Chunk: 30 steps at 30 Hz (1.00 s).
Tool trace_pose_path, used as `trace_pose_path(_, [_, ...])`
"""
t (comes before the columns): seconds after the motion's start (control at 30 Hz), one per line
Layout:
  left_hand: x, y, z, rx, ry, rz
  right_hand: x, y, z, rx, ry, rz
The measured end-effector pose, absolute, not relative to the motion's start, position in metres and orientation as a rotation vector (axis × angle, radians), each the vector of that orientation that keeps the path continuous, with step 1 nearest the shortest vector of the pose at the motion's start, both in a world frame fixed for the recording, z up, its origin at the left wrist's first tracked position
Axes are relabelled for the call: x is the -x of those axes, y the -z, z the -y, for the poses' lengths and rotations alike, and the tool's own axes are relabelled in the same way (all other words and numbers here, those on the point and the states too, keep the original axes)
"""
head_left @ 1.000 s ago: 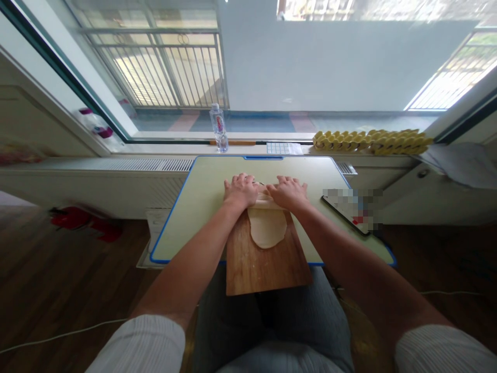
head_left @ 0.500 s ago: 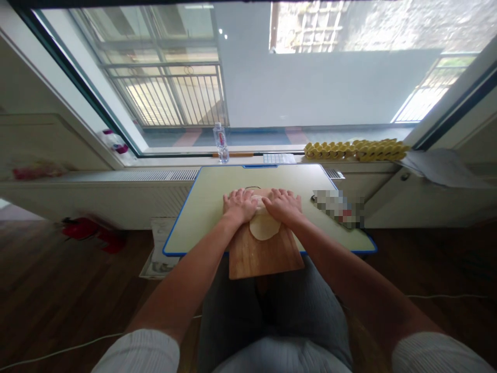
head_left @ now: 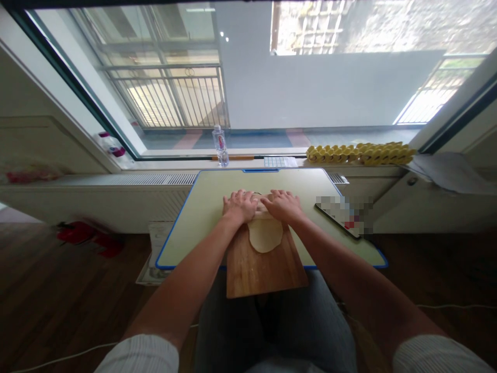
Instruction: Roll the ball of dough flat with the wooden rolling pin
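My left hand (head_left: pixel 239 205) and my right hand (head_left: pixel 284 205) lie side by side, palms down, with fingers stretched forward. Both press on a pale rolling pin (head_left: pixel 263 208), mostly covered by the hands, so its ends are hidden. From beneath it a flat, rounded sheet of dough (head_left: pixel 265 236) spreads toward me; its far part is out of sight. The dough rests on a wooden cutting board (head_left: pixel 266 274), whose near end juts past the table edge over my lap.
A small pale-topped table with a blue rim (head_left: pixel 205 191) bears the board. At its right lies a phone-like flat object (head_left: pixel 341 220), partly blurred out. On the windowsill stand a clear bottle (head_left: pixel 220 146) and yellow egg-carton-like trays (head_left: pixel 359 154). Red extinguisher-like object (head_left: pixel 83 234) lies left.
More of the dough shows on my side of the hands. The board and table edge appear lower in the picture, as the view has shifted slightly. Both hands stay on the rolling pin.
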State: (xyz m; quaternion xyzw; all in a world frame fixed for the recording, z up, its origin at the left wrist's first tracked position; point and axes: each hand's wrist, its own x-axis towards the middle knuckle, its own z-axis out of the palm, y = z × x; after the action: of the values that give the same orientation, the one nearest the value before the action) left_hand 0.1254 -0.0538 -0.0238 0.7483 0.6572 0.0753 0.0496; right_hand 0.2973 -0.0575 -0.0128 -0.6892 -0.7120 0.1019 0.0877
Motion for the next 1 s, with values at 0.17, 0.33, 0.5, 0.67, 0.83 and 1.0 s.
trace_pose_path(0.17, [-0.126, 0.023, 0.031, -2.257, -0.248, -2.005, -0.298, 0.019, 0.031, 2.067, -0.299, 2.138])
trace_pose_path(0.33, [-0.126, 0.027, 0.018, -2.220, -0.240, -2.000, -0.299, 0.025, 0.019, 2.050, -0.281, 2.127])
trace_pose_path(0.5, [-0.126, 0.026, 0.022, -2.245, -0.252, -2.000, -0.299, 0.025, 0.022, 2.045, -0.254, 2.122])
trace_pose_path(0.67, [-0.126, 0.023, 0.036, -2.263, -0.213, -1.989, -0.299, 0.019, 0.035, 2.067, -0.298, 2.119])
trace_pose_path(0.83, [-0.125, 0.023, 0.054, -2.239, -0.178, -1.984, -0.297, 0.016, 0.054, 2.093, -0.327, 2.084])
trace_pose_path(1.0, [-0.126, 0.021, 0.080, -2.252, -0.130, -2.009, -0.294, 0.015, 0.083, 2.111, -0.294, 2.094])
